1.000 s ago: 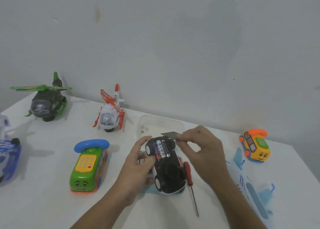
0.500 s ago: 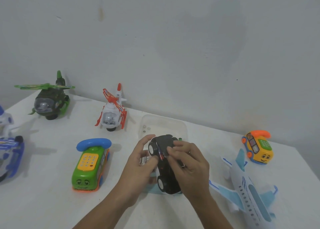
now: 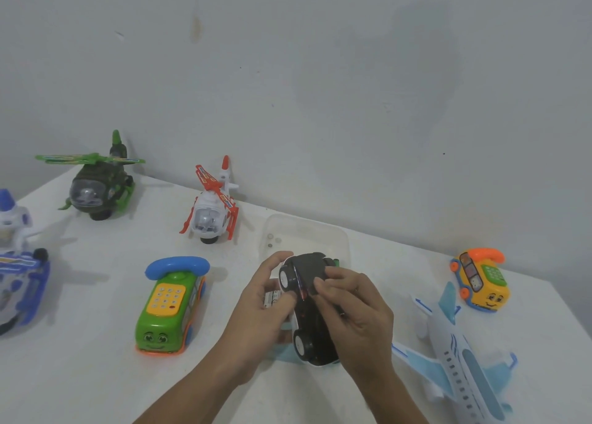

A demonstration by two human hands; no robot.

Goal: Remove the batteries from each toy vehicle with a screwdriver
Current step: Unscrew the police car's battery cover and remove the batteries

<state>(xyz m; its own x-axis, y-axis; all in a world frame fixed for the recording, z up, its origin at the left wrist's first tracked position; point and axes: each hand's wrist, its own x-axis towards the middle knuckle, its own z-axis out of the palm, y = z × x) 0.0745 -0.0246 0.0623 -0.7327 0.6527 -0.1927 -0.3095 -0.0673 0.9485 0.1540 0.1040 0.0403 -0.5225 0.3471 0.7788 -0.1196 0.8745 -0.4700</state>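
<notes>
As left hand (image 3: 264, 310) grips it, car (image 3: 315, 338) lies upturned

Upturned black toy car (image 3: 315, 330) held by left hand (image 3: 259, 314) and right hand (image 3: 358, 314), toy airplane (image 3: 461, 356) nearby, white table (image 3: 80, 375)

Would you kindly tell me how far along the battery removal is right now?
Done: a few small round bits lie in the clear tray. In hand: the left hand grips the upturned black car while the right hand holds a dark panel against its underside. Left: the green helicopter, white helicopter, green phone bus, yellow phone car and airplane stand upright, seemingly untouched.
</notes>
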